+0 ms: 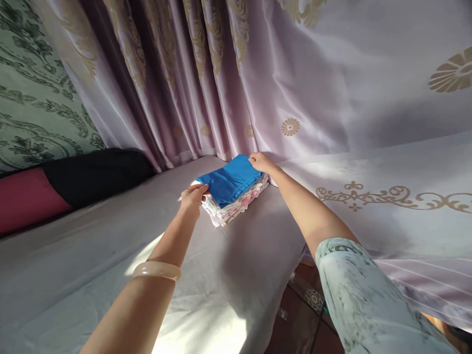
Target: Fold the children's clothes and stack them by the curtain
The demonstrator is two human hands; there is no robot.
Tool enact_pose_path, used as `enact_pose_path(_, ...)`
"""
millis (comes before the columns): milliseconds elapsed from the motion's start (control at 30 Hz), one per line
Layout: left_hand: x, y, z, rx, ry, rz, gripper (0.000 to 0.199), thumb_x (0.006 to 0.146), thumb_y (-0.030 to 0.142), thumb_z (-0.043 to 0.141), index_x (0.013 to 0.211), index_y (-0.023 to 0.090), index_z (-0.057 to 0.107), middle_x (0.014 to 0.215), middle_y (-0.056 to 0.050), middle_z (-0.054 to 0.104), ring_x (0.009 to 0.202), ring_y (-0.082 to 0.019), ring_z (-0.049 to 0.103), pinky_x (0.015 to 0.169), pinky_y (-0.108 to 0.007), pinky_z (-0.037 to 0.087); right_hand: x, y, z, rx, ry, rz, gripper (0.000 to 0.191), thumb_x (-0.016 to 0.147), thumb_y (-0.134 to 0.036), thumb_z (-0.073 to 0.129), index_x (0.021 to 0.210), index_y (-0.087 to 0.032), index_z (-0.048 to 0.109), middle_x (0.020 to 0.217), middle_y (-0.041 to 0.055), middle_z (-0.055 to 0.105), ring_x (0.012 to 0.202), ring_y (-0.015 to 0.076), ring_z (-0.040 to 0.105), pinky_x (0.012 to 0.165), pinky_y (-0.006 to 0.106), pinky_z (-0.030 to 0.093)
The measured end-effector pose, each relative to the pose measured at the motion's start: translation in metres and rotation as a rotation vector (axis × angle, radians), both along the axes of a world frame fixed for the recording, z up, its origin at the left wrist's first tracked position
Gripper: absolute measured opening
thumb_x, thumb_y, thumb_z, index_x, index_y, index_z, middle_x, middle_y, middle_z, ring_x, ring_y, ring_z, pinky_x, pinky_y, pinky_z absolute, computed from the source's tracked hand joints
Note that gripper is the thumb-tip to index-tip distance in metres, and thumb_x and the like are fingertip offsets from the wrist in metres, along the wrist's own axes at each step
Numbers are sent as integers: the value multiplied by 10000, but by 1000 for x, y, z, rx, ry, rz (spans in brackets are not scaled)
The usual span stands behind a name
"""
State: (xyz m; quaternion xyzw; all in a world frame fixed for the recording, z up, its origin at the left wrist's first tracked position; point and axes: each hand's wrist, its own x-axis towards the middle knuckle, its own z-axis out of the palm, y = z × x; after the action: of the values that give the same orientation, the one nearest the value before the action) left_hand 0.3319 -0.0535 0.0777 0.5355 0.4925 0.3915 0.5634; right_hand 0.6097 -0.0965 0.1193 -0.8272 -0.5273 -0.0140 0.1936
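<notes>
Holding a folded blue cloth (234, 176) by two opposite ends, both hands at work at the far end of the bed (92, 241). Left hand (193, 197): grip pinched closed on the cloth's left end, thumb on top, fingers partly hidden beneath. Right hand (261, 162): grip closed too, fingers curled over the far right corner. Cloth lies across the top of a stack of folded fabric (230, 212), mostly white with pink and red patterning, layered edges showing along the near side; whether the blue piece rests fully on it, cannot tell. Pale bangle (157, 270) around the left forearm; light patterned sleeve (365, 285) on the right arm. Mauve curtain (313, 78) with gold motifs hangs just behind the stack. Black-and-red padded piece (99, 169) to the left, below green patterned wallpaper (33, 88). Sunlight falls in patches on the grey sheet
</notes>
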Motion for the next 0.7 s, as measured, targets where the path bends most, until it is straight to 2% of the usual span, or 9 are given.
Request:
enact_pose_path(100, 5, 1, -6, -107, -101, 25, 440, 524, 361, 789, 891, 140, 691, 580, -5, 641, 449, -83, 443, 462, -226, 286, 4, 0, 1, -34, -7, -35, 267, 958, -323, 478, 1013, -201, 710, 920, 35, 710, 759, 142, 559, 663, 215, 353)
enact_pose_path(200, 9, 0, -14, -75, -92, 10, 369, 555, 358, 769, 852, 149, 699, 595, -12, 651, 460, -94, 458, 463, -235, 298, 7, -1, -2, -65, -23, -60, 285, 963, -339, 475, 1060, -222, 716, 1006, 48, 723, 842, 166, 604, 697, 228, 376)
enact_pose_path(367, 14, -5, -30, -99, 2, -6, 234, 650, 350, 710, 808, 178, 693, 574, -13, 640, 435, -115, 459, 435, -253, 338, 2, -7, -24, -147, -63, -136, 319, 979, -351, 447, 1129, -257, 713, 1139, 83, 714, 977, 208, 643, 774, 265, 419)
enact_pose_path(500, 14, -7, -35, -115, 5, -21, 204, 683, 338, 691, 789, 165, 672, 570, -9, 632, 401, -102, 423, 431, -258, 351, -5, -11, -36, -187, -84, -188, 368, 1003, -342, 386, 1174, -242, 696, 1192, 119, 697, 1047, 233, 642, 824, 298, 435)
enact_pose_path(600, 14, -9, -32, -100, 15, -44, 342, 683, 356, 718, 933, 127, 675, 565, -9, 620, 423, -119, 462, 454, -264, 371, -5, -11, -33, -203, -71, -161, 362, 1003, -314, 386, 1168, -229, 696, 1206, 130, 691, 1076, 245, 637, 838, 307, 436)
enact_pose_path(700, 13, -14, -29, -38, 26, -49, 662, 648, 338, 770, 1246, 130, 578, 576, 21, 601, 507, -153, 549, 511, -262, 411, -3, -8, -27, -225, -46, -139, 333, 991, -301, 421, 1159, -225, 699, 1212, 128, 689, 1087, 242, 634, 837, 298, 434)
